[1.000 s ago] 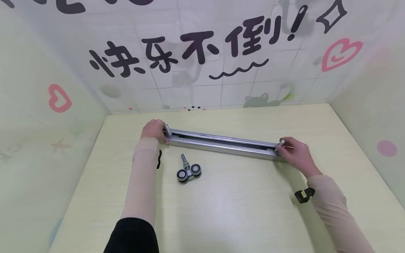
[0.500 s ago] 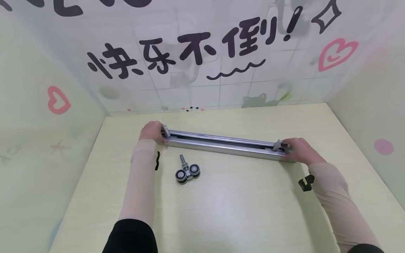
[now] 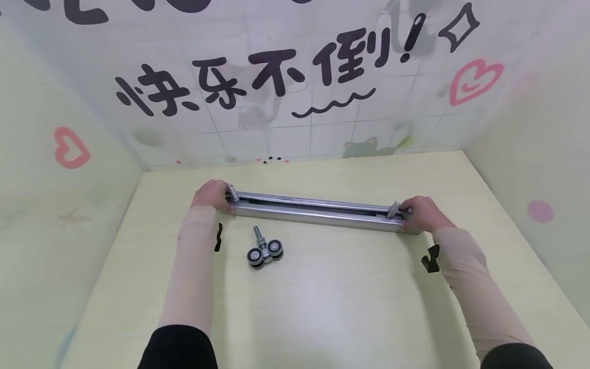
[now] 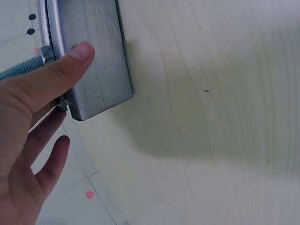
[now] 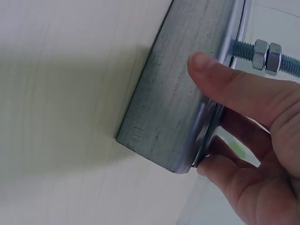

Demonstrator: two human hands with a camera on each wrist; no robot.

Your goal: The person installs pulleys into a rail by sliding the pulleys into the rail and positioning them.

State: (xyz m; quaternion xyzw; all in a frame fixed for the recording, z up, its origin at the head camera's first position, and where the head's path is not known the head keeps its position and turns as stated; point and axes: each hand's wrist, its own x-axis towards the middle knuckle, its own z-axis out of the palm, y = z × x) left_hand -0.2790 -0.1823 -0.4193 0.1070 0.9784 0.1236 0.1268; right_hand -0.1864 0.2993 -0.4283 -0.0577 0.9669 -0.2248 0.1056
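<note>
A long silver metal track (image 3: 313,216) lies across the back of the table, its slot facing up. My left hand (image 3: 210,196) grips its left end, and in the left wrist view the thumb presses the flat side wall (image 4: 101,56). Beside that hand a threaded bolt (image 3: 233,193) sticks up from the slot. At the track's other end my right hand (image 3: 425,214) holds on, thumb on the side wall and fingers behind it. Another bolt with nuts (image 5: 266,56) rises there, close to the thumb. In front lies a separate roller trolley (image 3: 265,252) with a threaded stem.
The pale wood table (image 3: 332,297) meets a printed back wall (image 3: 276,136) just behind the track. Side walls stand left (image 3: 69,215) and right (image 3: 521,169). The trolley sits between the forearms, nearer the left one.
My right hand has let go of the bolt it was pinching and now grips the track's right end. The left hand keeps its hold. The head view has shifted slightly.
</note>
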